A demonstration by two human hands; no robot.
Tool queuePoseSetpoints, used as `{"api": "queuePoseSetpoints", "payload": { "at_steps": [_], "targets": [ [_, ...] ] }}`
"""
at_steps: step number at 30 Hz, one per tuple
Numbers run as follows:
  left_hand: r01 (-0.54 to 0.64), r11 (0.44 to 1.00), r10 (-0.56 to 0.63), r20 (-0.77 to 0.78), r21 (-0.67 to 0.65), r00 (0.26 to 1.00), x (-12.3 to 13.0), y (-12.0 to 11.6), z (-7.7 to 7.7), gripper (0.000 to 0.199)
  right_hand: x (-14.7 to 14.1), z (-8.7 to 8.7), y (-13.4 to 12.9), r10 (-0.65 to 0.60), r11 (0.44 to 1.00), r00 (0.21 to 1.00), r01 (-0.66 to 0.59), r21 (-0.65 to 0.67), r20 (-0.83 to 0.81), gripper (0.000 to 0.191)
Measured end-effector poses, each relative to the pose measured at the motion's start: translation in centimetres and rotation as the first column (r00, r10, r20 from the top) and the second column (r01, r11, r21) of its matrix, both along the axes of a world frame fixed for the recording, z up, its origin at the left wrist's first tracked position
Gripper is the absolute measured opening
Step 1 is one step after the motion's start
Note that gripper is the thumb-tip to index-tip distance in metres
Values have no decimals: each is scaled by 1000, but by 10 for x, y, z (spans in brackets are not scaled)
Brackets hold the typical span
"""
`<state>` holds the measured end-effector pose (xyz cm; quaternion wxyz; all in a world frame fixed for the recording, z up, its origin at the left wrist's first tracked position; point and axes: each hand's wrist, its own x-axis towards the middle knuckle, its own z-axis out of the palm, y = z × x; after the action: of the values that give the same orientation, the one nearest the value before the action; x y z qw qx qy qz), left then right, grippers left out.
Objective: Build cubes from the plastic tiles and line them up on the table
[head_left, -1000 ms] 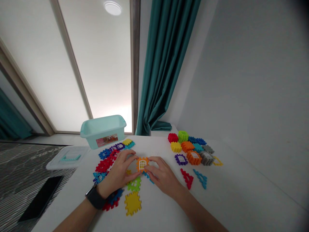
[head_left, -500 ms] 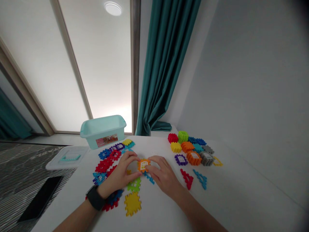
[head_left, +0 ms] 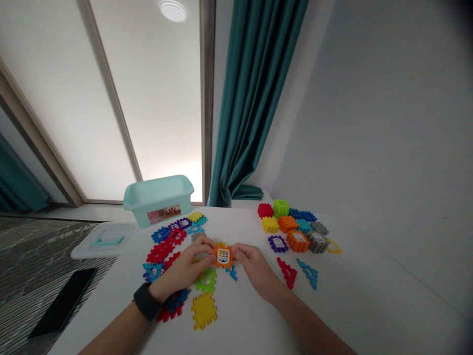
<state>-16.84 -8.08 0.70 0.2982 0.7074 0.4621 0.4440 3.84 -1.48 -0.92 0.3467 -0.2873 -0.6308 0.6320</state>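
Note:
Between my two hands is an orange toothed building tile point(head_left: 223, 256) with a white window pattern on its face. My left hand point(head_left: 192, 261) pinches its left edge, and my right hand point(head_left: 255, 268) pinches the right edge between thumb and fingers. More orange teeth show along the top, perhaps from another tile behind it. Just below the tile lies a light blue piece point(head_left: 232, 272), partly covered. Close to my left hand are a lime green tile point(head_left: 206, 281) and a yellow square tile point(head_left: 204, 311).
Red tiles point(head_left: 160, 252) and blue tiles lie left on the white table. Stacked tiles stand at right, including orange point(head_left: 297, 242) and grey ones point(head_left: 318, 242). A red triangle point(head_left: 287, 272) lies nearer. A mint bin point(head_left: 158, 197) stands behind, a clear lid point(head_left: 105, 240) to its left.
The orange tile has tilted so its window face shows more fully. My right hand has shifted right, its fingers drawn back from across the face to the right edge.

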Motion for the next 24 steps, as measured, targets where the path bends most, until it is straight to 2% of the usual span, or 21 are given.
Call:
{"api": "queuePoseSetpoints", "payload": {
  "at_steps": [7, 13, 16, 18, 20, 24],
  "targets": [
    [-9, 1000, 8, -8, -11, 1000, 2, -1, 2, 28, -1, -2, 1, 32, 992, 997, -40, -121, -64, 44],
    [-11, 999, 11, -15, -31, 1000, 2, 0, -1, 30, 1, -1, 3, 40, 996, 999, -41, -74, -8, 41],
    [3, 999, -4, -16, -46, 1000, 2, -1, -1, 30, 3, 0, 3, 6, 999, 998, -9, 53, 68, 39],
    [-2, 999, 1, -36, -37, 999, 3, -2, 1, 29, 4, 2, 3, -50, 982, 993, 29, 189, 105, 35],
    [-18, 1000, 17, -58, -13, 998, 3, -3, 2, 28, 4, 3, 2, -109, 937, 986, 60, 345, 123, 30],
    [-44, 999, 47, -102, 28, 994, 3, -5, 4, 28, 4, 4, -2, -173, 804, 977, 67, 591, 125, 18]
  ]
}}
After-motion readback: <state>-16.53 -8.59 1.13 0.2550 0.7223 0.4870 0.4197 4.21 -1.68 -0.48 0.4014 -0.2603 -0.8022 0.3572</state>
